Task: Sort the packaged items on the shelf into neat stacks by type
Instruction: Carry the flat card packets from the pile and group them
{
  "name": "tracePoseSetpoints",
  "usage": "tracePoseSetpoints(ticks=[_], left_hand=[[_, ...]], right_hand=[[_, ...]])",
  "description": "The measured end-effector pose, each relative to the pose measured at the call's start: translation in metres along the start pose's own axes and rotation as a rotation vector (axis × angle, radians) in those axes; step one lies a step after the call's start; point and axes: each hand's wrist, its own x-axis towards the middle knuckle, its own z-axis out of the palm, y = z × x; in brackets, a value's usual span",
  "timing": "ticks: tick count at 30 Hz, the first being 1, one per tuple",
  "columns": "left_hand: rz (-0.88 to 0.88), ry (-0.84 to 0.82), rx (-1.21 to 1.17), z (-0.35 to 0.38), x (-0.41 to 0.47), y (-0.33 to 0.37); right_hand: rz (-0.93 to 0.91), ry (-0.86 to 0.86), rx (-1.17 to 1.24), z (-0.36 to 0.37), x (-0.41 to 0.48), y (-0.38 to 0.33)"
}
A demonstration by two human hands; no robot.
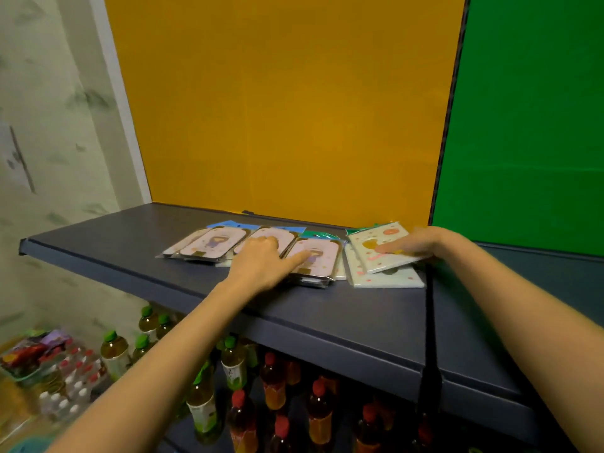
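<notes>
Nearest, bottles with red and green caps stand beneath the dark shelf. On the shelf the left hand lies palm down, fingers loosely spread, its forefinger pressing a pink packet that tops a small stack. More pink packets overlap to its left. The right hand pinches a cream packet by its right edge, thumb on top, tilted above a lower cream packet. Behind stand an orange panel and a green panel.

1 head-worn view, facing forward and down, near the shelf
</notes>
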Motion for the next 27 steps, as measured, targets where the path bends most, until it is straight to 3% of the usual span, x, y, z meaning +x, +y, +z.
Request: tracePoseSetpoints(ticks=[6,12,17,21,27], left_hand=[[-0.032,-0.281,0.171,0.01,0.027,0.018],[0.064,-0.444,0.128,0.003,0.051,0.016],[0.065,-0.403,-0.2,-0.006,0.053,0.009],[0.16,-0.235,-0.425,-0.018,0.051,0.007],[0.296,-0.438,-0.932,-0.029,0.036,0.036]], right_hand=[[-0.013,0.187,0.099,-0.003,0.005,0.001],[0.024,0.297,0.249,-0.001,-0.004,0.003],[0.099,0.434,0.335,0.003,-0.031,0.003],[0.16,0.54,0.454,0.018,-0.057,0.013],[0.221,0.711,0.613,0.037,-0.115,0.046]])
